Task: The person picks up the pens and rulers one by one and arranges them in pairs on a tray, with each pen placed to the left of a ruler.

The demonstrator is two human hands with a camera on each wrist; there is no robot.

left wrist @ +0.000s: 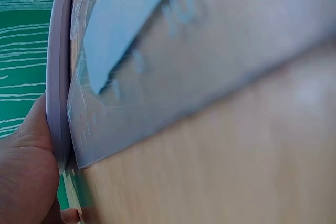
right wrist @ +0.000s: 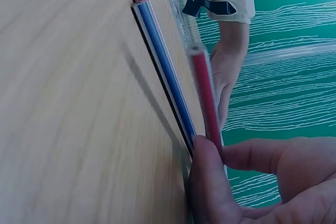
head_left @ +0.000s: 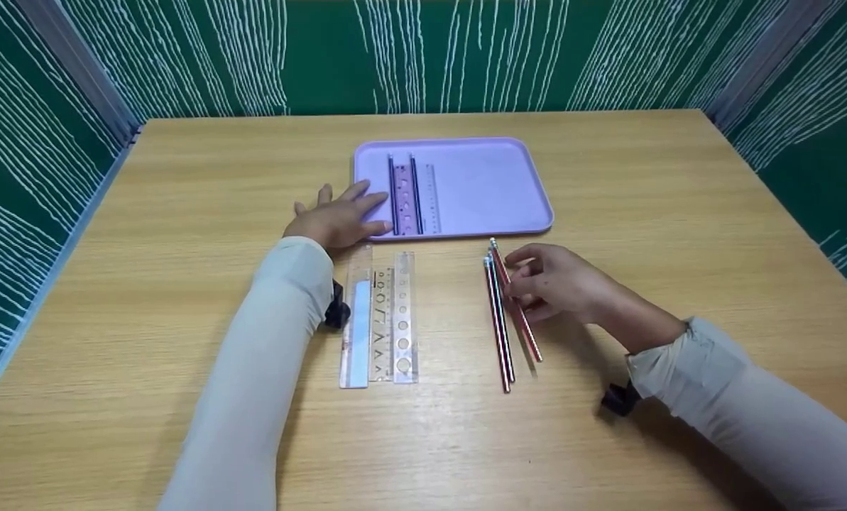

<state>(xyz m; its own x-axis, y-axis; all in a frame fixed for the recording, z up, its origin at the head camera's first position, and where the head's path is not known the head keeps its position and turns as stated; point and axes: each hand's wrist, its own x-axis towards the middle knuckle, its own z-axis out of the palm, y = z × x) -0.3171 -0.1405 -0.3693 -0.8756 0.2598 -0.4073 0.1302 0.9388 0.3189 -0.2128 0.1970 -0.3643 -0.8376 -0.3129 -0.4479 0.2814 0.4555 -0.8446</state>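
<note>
My right hand [head_left: 561, 280] pinches a red striped pencil [head_left: 529, 337] between thumb and fingers. In the right wrist view that red pencil [right wrist: 206, 93] stands up off the table. Beside it lie two more pencils, one blue striped [right wrist: 163, 56] and one red striped [head_left: 497, 341]. My left hand [head_left: 334, 216] rests with spread fingers on the front left corner of a lilac tray [head_left: 487, 188]. Inside the tray, near those fingers, a pink ruler [head_left: 405, 206] lies between two dark pencils, with a clear ruler [head_left: 432, 202] to their right.
Three clear rulers lie side by side in front of the tray: one with a blue strip [head_left: 359, 341], a stencil ruler [head_left: 380, 326] and one with round holes [head_left: 404, 319]. Green panels [head_left: 430, 64] with white streaks border the table [head_left: 224, 177] behind and at the sides.
</note>
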